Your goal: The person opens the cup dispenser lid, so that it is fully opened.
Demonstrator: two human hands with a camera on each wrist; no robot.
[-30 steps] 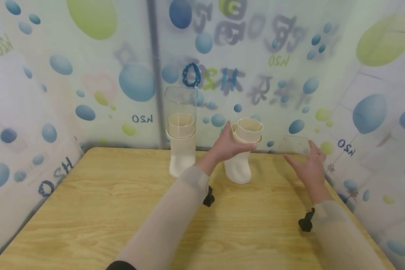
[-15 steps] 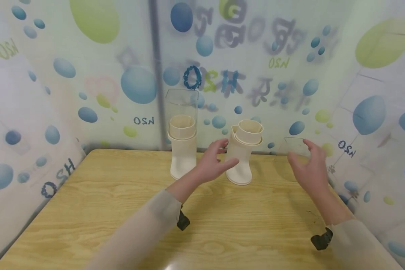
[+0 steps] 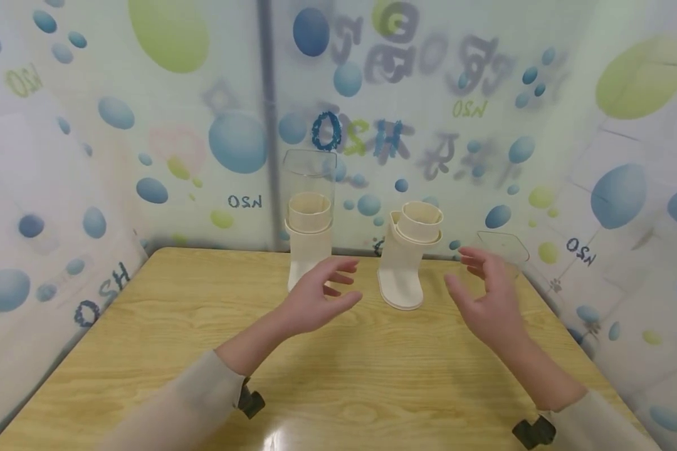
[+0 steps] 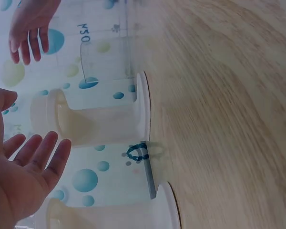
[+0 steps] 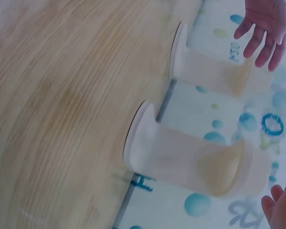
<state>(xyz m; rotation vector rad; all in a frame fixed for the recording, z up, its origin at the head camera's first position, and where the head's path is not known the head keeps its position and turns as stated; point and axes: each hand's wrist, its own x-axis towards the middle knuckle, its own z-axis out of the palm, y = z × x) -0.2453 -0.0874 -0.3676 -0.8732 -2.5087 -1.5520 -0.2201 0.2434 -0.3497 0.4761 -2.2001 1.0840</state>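
Two cream plastic stands with round collars on top and flat rounded feet are upright at the back of the table. A clear container (image 3: 310,172) rises around the collar of the left stand (image 3: 309,241). The right stand (image 3: 402,266) has a bare collar. A second clear container (image 3: 502,241) is behind and right of my right hand (image 3: 493,304), partly hidden by it. My left hand (image 3: 316,300), fingers loosely bent, holds nothing and is in front of the left stand, covering part of its foot. My right hand also holds nothing, right of the right stand and apart from it.
The wooden table (image 3: 361,388) ends against a printed curtain (image 3: 231,75) at the back, with curtain walls at both sides. Black wrist cameras sit at both sleeves.
My left hand has let go of the right stand's top and drawn back leftward. My right hand has left the clear container, moving slightly left and toward me.
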